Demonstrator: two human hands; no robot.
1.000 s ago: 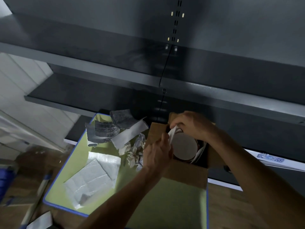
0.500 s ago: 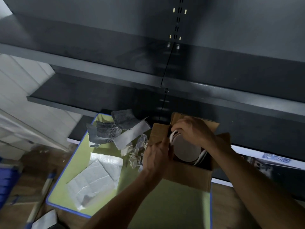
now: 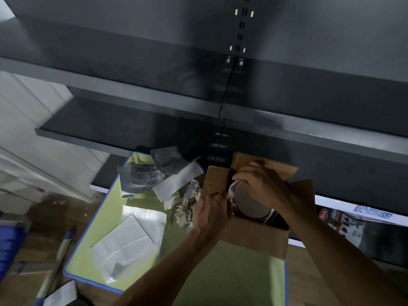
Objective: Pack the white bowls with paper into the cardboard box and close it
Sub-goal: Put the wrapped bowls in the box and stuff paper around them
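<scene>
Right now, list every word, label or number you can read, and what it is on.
Nothing can be read for certain.
Blue-and-white label on the white shelf edge: blurred, unreadable.
Dark printed package below it: red mark, print too blurred.
Newspaper sheets on the green surface: print too small.
Cardboard box: no print shows.

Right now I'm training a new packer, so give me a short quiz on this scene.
1. True or false: the cardboard box has its flaps folded shut.
2. Where does the crumpled paper lie? A: inside the box. B: on the green mat, left of the box. C: on a shelf.
3. Fill in: the ___ hand grips the white bowl inside the box.
Key: 1 false; 2 B; 3 right hand.
</scene>
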